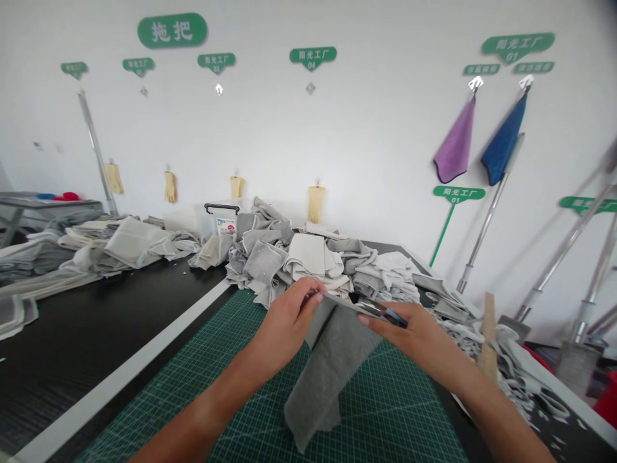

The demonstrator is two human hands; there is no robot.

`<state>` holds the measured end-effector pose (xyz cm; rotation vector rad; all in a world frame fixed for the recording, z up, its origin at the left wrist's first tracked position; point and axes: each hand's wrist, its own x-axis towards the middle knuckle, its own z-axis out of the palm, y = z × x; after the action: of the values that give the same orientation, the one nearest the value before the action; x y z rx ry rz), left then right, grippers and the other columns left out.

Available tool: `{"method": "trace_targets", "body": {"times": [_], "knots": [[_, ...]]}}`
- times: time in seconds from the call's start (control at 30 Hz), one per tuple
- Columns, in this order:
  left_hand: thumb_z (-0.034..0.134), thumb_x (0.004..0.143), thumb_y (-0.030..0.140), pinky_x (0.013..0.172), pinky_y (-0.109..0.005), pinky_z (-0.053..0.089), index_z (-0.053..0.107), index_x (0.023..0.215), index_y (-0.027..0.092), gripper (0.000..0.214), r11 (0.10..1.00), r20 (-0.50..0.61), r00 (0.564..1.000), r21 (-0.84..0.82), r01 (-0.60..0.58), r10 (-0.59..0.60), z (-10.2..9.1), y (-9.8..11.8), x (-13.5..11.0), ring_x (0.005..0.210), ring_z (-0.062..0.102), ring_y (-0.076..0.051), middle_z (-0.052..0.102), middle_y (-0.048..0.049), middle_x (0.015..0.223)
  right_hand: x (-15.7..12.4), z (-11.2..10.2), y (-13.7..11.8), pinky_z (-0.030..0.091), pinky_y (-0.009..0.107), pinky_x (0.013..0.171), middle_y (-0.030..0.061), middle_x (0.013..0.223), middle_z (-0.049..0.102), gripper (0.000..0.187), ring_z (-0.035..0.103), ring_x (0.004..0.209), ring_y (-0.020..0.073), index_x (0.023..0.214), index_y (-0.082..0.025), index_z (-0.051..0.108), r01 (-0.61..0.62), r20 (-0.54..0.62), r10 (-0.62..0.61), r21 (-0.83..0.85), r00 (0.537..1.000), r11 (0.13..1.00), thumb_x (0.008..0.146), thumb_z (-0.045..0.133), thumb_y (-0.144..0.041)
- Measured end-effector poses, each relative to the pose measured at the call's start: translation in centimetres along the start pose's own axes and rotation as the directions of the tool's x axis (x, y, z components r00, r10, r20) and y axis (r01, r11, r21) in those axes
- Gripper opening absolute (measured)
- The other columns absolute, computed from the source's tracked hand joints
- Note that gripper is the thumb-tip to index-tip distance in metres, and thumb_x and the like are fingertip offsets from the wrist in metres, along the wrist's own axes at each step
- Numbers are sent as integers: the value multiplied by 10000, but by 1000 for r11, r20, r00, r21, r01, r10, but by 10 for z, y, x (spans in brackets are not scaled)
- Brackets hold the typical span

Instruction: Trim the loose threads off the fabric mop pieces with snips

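Observation:
A grey cloth piece hangs over the green cutting mat. My left hand is closed in a pinch on the cloth's top edge at the left. My right hand is closed around scissors, whose blades lie along the same top edge of the cloth. Both hands are raised above the mat.
A heap of grey and white cloths lies behind the mat, with more stacks at the left on the black table. A clear box stands at the back. Cloth trimmings and a wooden stick lie at the right. Mop poles lean on the wall.

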<state>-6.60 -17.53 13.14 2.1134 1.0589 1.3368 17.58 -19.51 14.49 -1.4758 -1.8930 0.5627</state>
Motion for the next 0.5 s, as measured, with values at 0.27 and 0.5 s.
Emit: {"method": "trace_targets", "body": {"times": [0.27, 0.5], "knots": [[555, 904, 437, 544, -224, 404, 660, 981, 239, 237, 911, 314, 940, -332, 243, -136, -62, 75, -17, 682, 527, -148, 617, -28, 832, -51, -39, -25, 459, 284, 554, 52, 694, 617, 390, 559, 643, 192, 759, -215, 699, -11, -49, 34, 416, 998, 909, 695, 759, -595], [557, 887, 456, 608, -204, 381, 648, 973, 203, 282, 907, 402, 903, -306, 289, -153, -36, 10, 10, 741, 504, -138, 577, -12, 842, -24, -12, -7, 240, 208, 444, -37, 587, 411, 408, 334, 511, 92, 693, -198, 546, -227, 147, 181, 417, 972, 880, 775, 718, -558]]}}
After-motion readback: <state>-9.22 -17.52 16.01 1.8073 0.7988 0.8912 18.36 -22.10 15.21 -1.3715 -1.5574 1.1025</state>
